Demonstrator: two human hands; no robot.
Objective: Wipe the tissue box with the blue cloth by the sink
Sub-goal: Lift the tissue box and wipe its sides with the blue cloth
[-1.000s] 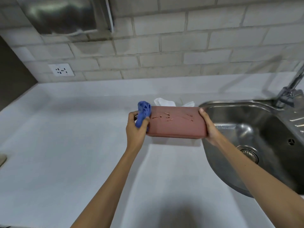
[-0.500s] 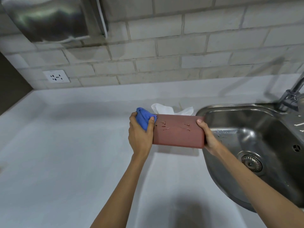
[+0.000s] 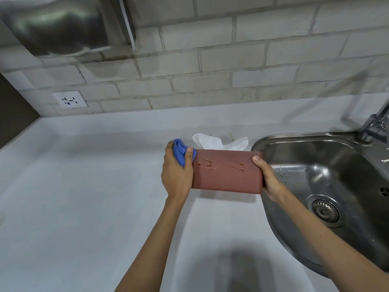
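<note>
A reddish-brown tissue box (image 3: 228, 174) is held above the white counter, its long side with small gold marks facing me. White tissue (image 3: 212, 142) sticks up behind its top edge. My left hand (image 3: 176, 175) is closed on a bunched blue cloth (image 3: 181, 151) and presses it against the box's left end. My right hand (image 3: 266, 175) grips the box's right end, thumb on the near face.
A steel sink (image 3: 328, 186) with a drain lies right of the box, its tap (image 3: 374, 125) at the far right. The white counter (image 3: 84, 197) spreads left. A wall socket (image 3: 69, 99) and a steel dispenser (image 3: 63, 26) sit on the brick wall.
The blue cloth in my left hand has shifted down along the box's left end. The box has tilted a little, showing more of its near face. The view has drawn closer.
</note>
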